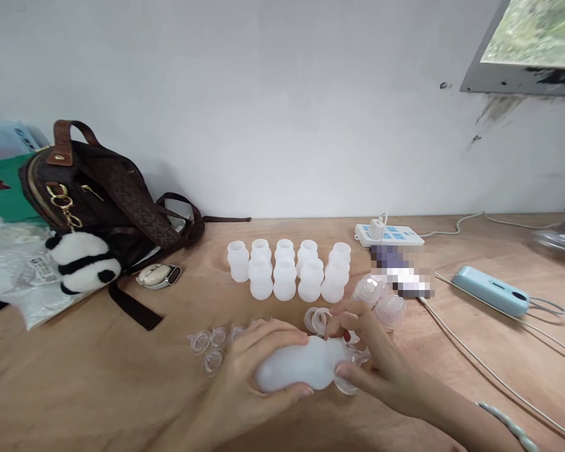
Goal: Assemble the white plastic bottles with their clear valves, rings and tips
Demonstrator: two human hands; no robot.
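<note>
Held on its side in front of me is a frosted white baby bottle (296,367), its neck pointing right. My left hand (252,370) wraps around its body, with thumb and fingers on opposite sides. My right hand (371,351) grips the neck end between thumb and fingers. A clear teat (359,355) shows at that end, partly hidden by the right hand. Clear rings (319,320) lie just behind the bottle. To the left, several clear teats (213,361) rest on the table, some hidden behind my left hand.
Several frosted bottles (285,279) stand in two rows behind my hands. Clear domed caps (390,312) lie to their right. A power strip (390,235), a blurred-out item, cables and a light blue device (492,290) are at right. A dark backpack (108,188) and a computer mouse (159,276) sit left.
</note>
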